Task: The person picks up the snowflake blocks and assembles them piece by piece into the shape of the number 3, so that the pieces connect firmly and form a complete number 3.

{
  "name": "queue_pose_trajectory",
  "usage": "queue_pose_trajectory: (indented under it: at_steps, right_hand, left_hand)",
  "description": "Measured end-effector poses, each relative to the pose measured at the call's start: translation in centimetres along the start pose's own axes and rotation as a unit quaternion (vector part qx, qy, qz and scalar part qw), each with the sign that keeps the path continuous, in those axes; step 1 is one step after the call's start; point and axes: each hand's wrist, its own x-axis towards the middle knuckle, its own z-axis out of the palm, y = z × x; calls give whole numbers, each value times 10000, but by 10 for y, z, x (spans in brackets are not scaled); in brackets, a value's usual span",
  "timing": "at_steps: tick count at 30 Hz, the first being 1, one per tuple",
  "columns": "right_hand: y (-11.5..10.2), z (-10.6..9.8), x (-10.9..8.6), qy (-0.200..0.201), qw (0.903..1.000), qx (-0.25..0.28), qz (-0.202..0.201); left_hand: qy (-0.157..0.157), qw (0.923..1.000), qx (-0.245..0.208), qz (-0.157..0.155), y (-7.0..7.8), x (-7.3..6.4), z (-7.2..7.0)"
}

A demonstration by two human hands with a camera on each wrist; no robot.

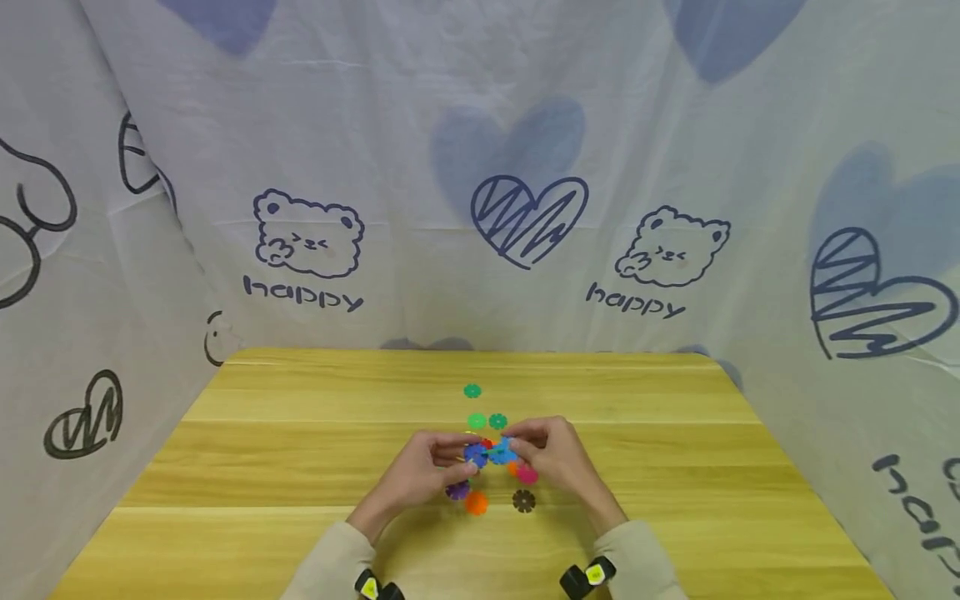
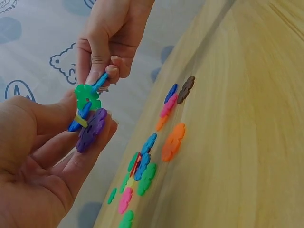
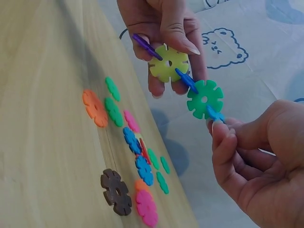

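Observation:
Above the table, both hands hold a chain of interlocked plastic snowflake discs. In the right wrist view it runs from a purple disc (image 3: 146, 46) through a yellow disc (image 3: 161, 70) and a dark blue disc (image 3: 186, 80) to a green disc (image 3: 216, 97). A light blue disc (image 3: 214, 114) sits at the green disc's edge, apparently in a slot. My left hand (image 1: 423, 473) grips the purple and yellow end, fingers behind the yellow disc. Between thumb and fingertips, my right hand (image 1: 558, 457) pinches the light blue disc, seen edge-on in the left wrist view.
Loose discs lie on the wooden table (image 1: 300, 442) below and beyond the hands: orange (image 1: 476, 502), brown (image 1: 524, 500), pink (image 1: 528, 474), and several green, blue and red ones. A patterned cloth (image 1: 420, 275) hangs behind the table and along both sides.

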Motion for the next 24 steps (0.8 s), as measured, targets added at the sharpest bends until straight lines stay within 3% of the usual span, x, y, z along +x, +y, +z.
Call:
queue_pose_trajectory:
  at_steps: [3,7,13,18,24]
  right_hand:
    - [-1,-2,1,-84,9998,135,78]
    - [-1,-5,2,-126,9993,217,265]
    - [-2,-5,1,-180,9987,344,316]
    - [-4,-1,0,-498,9970,575,170]
    - [-6,4,-1,-728,9947,717,90]
  left_hand:
    - [141,9999,20,-37,1,0,0]
    - [212,9990,-356,-187,1,0,3]
    - [62,9964,-774,-329,0,-1,2]
    - [-63,9942,-989,-409,0,-1,3]
    - [-162,9953,-859,-427,-2,-1,3]
